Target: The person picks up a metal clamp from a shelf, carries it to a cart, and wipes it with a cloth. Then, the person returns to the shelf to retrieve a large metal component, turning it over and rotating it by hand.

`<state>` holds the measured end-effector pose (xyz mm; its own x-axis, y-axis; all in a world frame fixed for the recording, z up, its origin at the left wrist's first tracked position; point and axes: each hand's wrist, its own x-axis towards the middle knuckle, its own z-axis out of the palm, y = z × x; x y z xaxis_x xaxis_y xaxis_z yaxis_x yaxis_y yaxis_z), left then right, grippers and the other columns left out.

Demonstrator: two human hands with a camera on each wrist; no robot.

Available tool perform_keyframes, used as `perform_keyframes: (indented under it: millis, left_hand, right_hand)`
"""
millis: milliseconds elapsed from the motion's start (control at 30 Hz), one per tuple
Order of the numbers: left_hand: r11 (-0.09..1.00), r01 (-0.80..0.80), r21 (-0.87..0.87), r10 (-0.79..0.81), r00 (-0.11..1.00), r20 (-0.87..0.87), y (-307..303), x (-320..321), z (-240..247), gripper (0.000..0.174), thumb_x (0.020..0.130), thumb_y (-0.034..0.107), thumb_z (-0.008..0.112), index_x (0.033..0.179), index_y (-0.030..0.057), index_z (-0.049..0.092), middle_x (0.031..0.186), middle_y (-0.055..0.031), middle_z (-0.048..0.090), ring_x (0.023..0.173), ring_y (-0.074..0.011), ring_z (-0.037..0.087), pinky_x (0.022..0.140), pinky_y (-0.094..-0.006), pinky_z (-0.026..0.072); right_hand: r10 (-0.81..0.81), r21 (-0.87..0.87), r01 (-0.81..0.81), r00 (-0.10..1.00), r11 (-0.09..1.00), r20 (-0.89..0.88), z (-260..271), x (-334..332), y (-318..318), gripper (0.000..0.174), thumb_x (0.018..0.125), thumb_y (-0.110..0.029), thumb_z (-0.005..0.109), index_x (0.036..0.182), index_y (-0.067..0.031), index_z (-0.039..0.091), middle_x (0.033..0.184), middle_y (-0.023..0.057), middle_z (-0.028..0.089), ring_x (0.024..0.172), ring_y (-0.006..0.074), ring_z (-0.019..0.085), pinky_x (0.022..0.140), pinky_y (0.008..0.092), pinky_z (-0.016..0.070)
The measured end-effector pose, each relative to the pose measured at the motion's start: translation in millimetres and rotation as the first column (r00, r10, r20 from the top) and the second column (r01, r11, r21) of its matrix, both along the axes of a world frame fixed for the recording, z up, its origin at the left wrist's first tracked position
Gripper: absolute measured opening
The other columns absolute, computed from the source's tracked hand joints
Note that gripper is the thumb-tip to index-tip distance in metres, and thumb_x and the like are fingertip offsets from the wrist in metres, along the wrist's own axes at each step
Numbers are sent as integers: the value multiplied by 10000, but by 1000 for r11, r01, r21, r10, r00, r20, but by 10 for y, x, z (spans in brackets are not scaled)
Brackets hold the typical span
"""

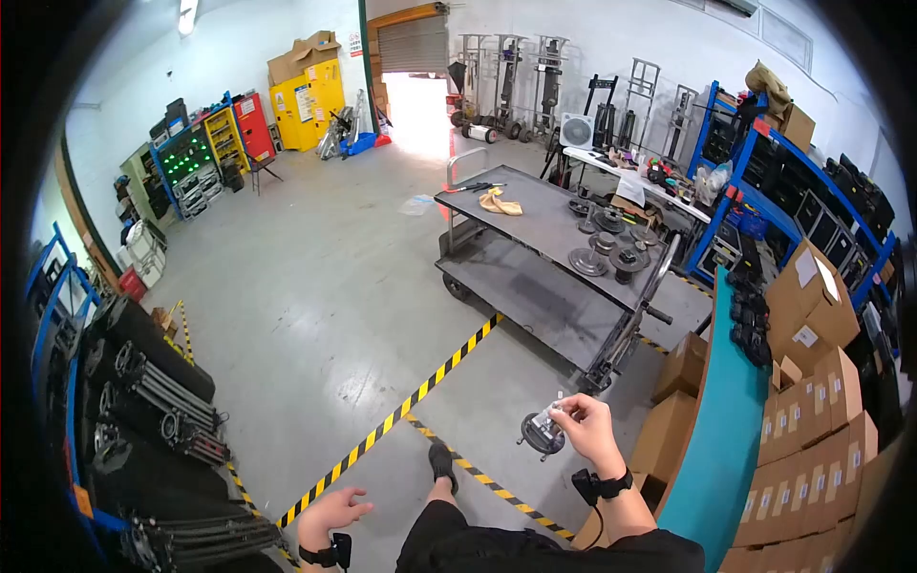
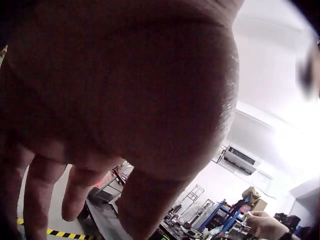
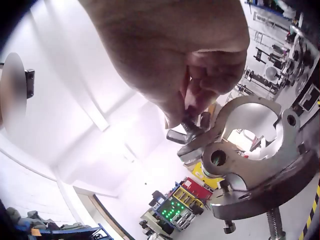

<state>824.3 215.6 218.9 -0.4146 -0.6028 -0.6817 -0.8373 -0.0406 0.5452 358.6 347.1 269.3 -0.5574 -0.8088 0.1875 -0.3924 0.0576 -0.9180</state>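
Note:
My right hand [image 1: 586, 430] pinches a metal pipe clamp with its thumb and fingers, holding it up above the floor. In the right wrist view the clamp [image 3: 245, 172] shows a silver ring-shaped collar, a wing nut [image 3: 177, 136] close under the fingertips, and a dark round base plate [image 3: 265, 192] with bolts standing out below. From the head view the base plate [image 1: 543, 436] looks like a black disc. My left hand [image 1: 334, 511] hangs at the lower left with its fingers extended and nothing in it; its palm [image 2: 125, 95] fills much of the left wrist view.
A grey two-tier cart [image 1: 535, 229] ahead carries round metal parts [image 1: 589, 261] and a tan cloth [image 1: 500, 202]. At right run a teal-topped bench [image 1: 712, 449] and stacked cardboard boxes [image 1: 802, 477]. Black-and-yellow tape [image 1: 401, 411] crosses the floor. Black cases [image 1: 143, 353] stand left.

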Motion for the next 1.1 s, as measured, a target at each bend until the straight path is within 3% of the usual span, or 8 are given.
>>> perform_keyframes:
  millis: [167,433,467,567,600,667,900,1100]
  left_hand:
    - [999,-27,-32,28,998,59,-1463,-477,29,584,851,406,683,1284,39,545,950,-122,692,813,-199,666,759,-325,518]
    - [980,91,-176,-95,995,-17,-3977,-1508,105,623,855,465,651,1297,41,537,1061,-197,683,986,-325,660,858,-384,511]
    - [928,185,-323,-182,983,39,-4203,-1694,109,575,873,439,645,1288,56,538,940,-140,696,848,-269,673,787,-368,526]
    - [869,355,-345,-363,931,44,-4823,-2347,159,569,874,450,641,1280,63,547,985,-156,688,904,-302,662,819,-377,518]
    - [865,367,-341,-375,926,46,-4990,-2578,220,569,874,450,641,1280,63,547,985,-156,688,904,-302,662,819,-377,518]
    - [889,395,-232,-439,879,-185,-5270,-3010,299,577,874,465,639,1274,59,552,1027,-173,679,961,-302,651,844,-380,510]
    - [872,469,-141,-487,861,-148,-6581,-4109,-101,619,879,455,629,1307,23,511,1052,-187,683,982,-316,651,839,-366,508]
    - [881,464,-94,-465,885,17,-7722,-4963,-67,626,876,473,620,1315,39,513,1036,-178,689,977,-310,655,849,-384,503]
  right_hand:
    - [-40,-15,41,999,999,25,-102,-504,-1219,154,795,-100,763,882,5,693,680,12,644,581,61,587,522,215,420]
    - [-214,-58,218,974,974,69,61,-1359,-2948,168,810,-87,755,909,26,682,731,18,659,641,54,577,572,208,452]
    - [-232,-84,235,972,968,45,49,-1464,-3124,166,811,-83,752,911,30,680,733,21,659,640,55,577,576,210,456]
    - [-280,-96,282,959,955,34,71,-1691,-3562,158,818,-67,740,915,42,678,740,27,657,655,59,593,584,211,466]
    - [-294,-96,299,954,949,57,30,-1808,-3698,150,822,-58,732,921,41,678,745,31,659,664,63,602,588,209,469]
    - [-317,-89,324,945,942,80,-54,-2052,-3965,142,826,-50,724,927,40,679,750,34,662,673,66,611,592,208,472]
    - [-329,-4,336,925,942,187,-446,-3120,-4950,153,838,-38,704,948,56,656,799,59,678,688,91,630,631,231,517]
    - [-405,52,404,914,913,9,-714,-4173,-5896,129,835,-34,705,938,32,663,803,48,675,706,65,597,614,207,469]
